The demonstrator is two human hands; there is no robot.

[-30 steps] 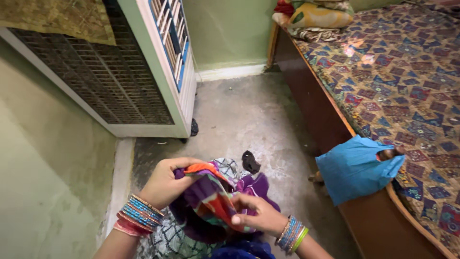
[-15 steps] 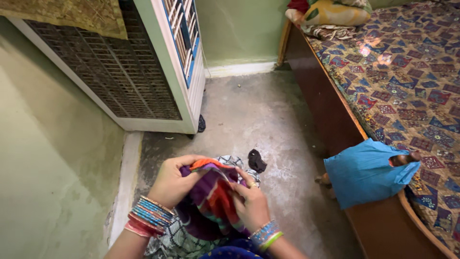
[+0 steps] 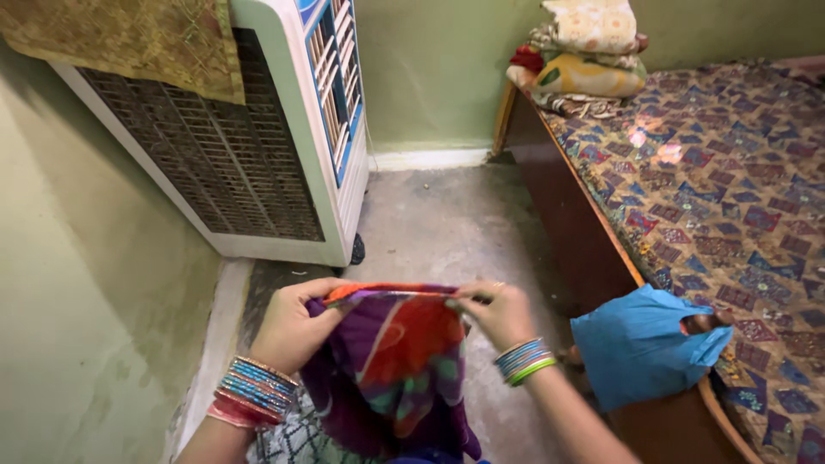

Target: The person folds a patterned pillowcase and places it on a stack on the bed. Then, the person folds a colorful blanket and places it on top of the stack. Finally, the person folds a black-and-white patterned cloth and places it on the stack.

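Note:
Both my hands hold up a purple cloth (image 3: 391, 361) with orange, red and green patches. My left hand (image 3: 296, 326) pinches its top edge at the left corner. My right hand (image 3: 498, 314) grips the same edge at the right, so the edge is stretched flat between them. The cloth hangs down in front of my lap. Both wrists carry stacks of coloured bangles. A black-and-white patterned fabric (image 3: 296, 438) shows below the cloth.
A white air cooler (image 3: 284, 146) with a blue grille stands at the left against the green wall. A wooden bed (image 3: 593, 249) with a patterned cover runs along the right, folded bedding (image 3: 584, 51) at its head. A blue plastic bag (image 3: 640, 344) hangs at its edge.
My right hand has moved up and to the right along the cloth's top edge, spreading the bunched cloth out flat. The small dark scrap on the floor is now hidden behind it.

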